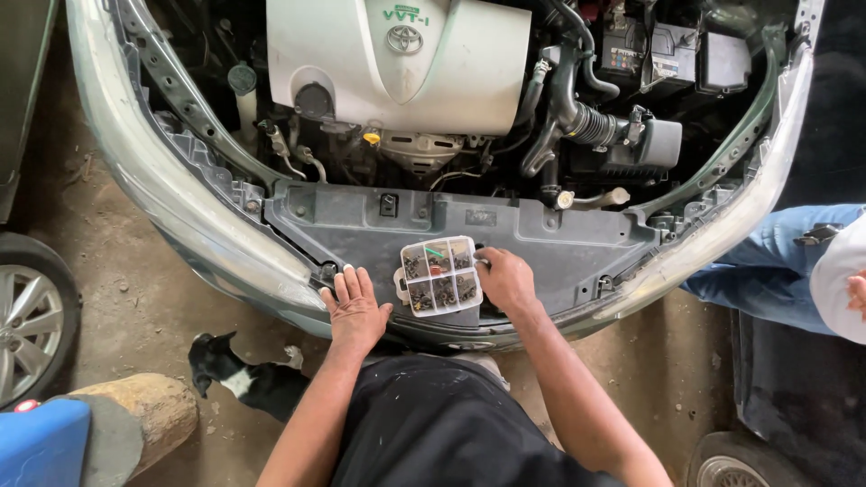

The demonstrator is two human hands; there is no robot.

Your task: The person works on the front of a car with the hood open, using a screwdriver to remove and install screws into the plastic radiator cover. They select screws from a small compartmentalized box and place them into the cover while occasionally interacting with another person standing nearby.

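Clear plastic parts box (pixel 439 276), divided into small compartments of dark clips and fasteners, resting flat on the grey radiator cover panel (pixel 541 243) at the front of the open engine bay. Sits between both hands, long axis running roughly away from the body, tilted slightly.

Right hand (pixel 507 280) touching the box's right edge, fingers curled toward it; likely pinching or steadying that side, though the fingertips are hidden behind the knuckles, so an actual grip cannot be told. Left hand (pixel 354 307) spread flat, fingers open and extended, palm pressed on the bumper lip (pixel 271 271) just beside the box's left edge, apart from it by a narrow gap. Holds nothing.

Nearer of the two: the right, already in contact; box lies directly left of its fingers. From the left hand, box lies to the right and slightly forward.

Beyond: white engine cover (pixel 397 63) and black intake hose (pixel 577 113). Below left, a black-and-white dog (pixel 239 374) on the dirt floor, near a log (pixel 144 419). At far right, another person's denim-clad leg (pixel 776 261).
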